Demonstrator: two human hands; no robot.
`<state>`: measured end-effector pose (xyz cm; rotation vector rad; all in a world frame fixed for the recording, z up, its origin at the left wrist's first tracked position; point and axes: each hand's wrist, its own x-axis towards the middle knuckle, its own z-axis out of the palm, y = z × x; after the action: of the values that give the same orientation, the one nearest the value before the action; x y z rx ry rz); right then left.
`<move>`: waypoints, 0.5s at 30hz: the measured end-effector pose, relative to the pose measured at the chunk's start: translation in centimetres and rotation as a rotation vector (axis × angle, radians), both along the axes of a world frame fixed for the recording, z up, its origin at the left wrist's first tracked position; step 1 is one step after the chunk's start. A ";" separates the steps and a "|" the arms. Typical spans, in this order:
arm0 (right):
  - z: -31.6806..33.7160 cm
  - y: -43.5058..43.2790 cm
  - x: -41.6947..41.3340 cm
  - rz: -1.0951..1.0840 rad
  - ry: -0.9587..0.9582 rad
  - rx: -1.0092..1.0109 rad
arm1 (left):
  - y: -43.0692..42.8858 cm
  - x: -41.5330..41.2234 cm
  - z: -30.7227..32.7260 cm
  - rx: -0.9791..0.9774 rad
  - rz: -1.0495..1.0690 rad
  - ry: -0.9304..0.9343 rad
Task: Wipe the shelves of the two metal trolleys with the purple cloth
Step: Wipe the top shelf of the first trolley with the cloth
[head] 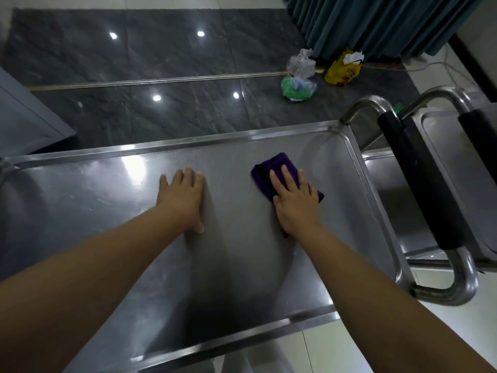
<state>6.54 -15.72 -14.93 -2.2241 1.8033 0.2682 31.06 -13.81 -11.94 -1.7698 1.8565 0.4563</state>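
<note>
Wiping of shelf [242, 265]: right hand [294, 200] flat, fingers [286, 176] straight, pressing cloth [271, 168]; left hand [183, 197] flat, empty, bracing alongside. Best swept in overlapping strokes toward rim [369, 184] right of hand.

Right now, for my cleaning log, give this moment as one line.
right hand: pressing purple cloth on trolley shelf | left hand: flat on shelf | second trolley: alongside, right
</note>
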 end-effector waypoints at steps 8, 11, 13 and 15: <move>0.7 -5.0 -7.3 -0.211 0.064 0.009 | -1.2 -2.0 0.6 0.079 -0.006 -0.143; 0.8 -6.5 -9.1 -0.287 0.091 -0.017 | -1.1 -1.7 0.5 0.066 -0.010 -0.131; 0.9 -7.1 -9.3 -0.369 0.091 -0.015 | -1.0 -1.4 0.4 0.057 0.000 -0.107; 0.9 -7.3 -8.3 -0.457 0.086 -0.011 | -1.0 -1.1 0.2 0.055 0.023 -0.076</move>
<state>-1.77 -23.05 -14.06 -1.7596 2.2943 0.2605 29.97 -14.78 -11.70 -1.7492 1.7565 0.4387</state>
